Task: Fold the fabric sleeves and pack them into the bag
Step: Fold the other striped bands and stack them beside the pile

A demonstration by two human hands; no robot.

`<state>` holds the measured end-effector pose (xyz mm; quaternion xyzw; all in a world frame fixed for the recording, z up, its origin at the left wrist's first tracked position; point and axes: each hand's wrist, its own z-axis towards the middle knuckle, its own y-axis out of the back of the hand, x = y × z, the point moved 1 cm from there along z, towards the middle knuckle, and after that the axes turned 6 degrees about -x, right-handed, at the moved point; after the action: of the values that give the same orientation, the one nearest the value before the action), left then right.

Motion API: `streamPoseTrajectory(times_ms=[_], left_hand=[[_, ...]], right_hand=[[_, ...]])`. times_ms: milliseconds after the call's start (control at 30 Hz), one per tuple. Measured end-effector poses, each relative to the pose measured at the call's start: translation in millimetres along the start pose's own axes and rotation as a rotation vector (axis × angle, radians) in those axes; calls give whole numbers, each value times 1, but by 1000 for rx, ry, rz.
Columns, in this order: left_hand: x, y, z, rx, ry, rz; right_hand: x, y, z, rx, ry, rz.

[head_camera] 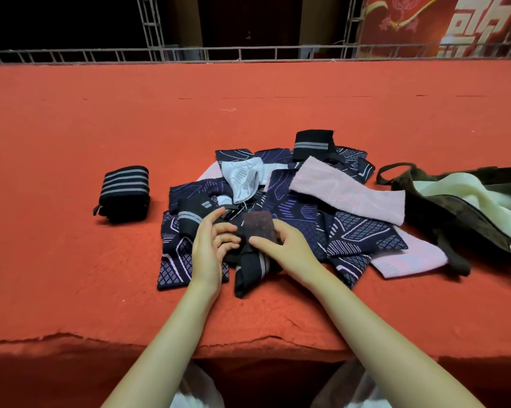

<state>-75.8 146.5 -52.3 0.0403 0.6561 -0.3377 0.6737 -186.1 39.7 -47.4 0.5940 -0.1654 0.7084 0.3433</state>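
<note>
One folded stack (124, 193) sits on the worktop (71, 128). Both hands, left hand (211, 248) and right hand (280, 245), hold a black sleeve (252, 266). Most of the pile (292, 201) is unfolded, beside the bag (454, 213).

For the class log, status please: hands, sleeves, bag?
Both hands, left and right, grip one black strap atop the pile. One rolled bundle set aside, left. Bag open, right, nothing blocking it.

Bright foreground, dark background, wide-angle edge bending
</note>
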Motion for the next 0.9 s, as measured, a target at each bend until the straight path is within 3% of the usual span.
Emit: streamPoseTrajectory(times_ms=[200, 367, 533, 733, 900], left_hand=[[3, -13, -16, 230, -252, 424], [1, -12, -21, 321, -294, 597], [7, -12, -9, 432, -478, 1008], [-13, 11, 40, 451, -572, 1308], [-37, 18, 50, 267, -550, 1359]], right_hand=[[1, 23, 9, -392, -31, 282], [6, 26, 8, -493, -97, 523], [27, 48, 9, -617, -119, 654], [36, 118, 21, -948, -101, 523], [-2, 140, 17, -1030, -230, 223]])
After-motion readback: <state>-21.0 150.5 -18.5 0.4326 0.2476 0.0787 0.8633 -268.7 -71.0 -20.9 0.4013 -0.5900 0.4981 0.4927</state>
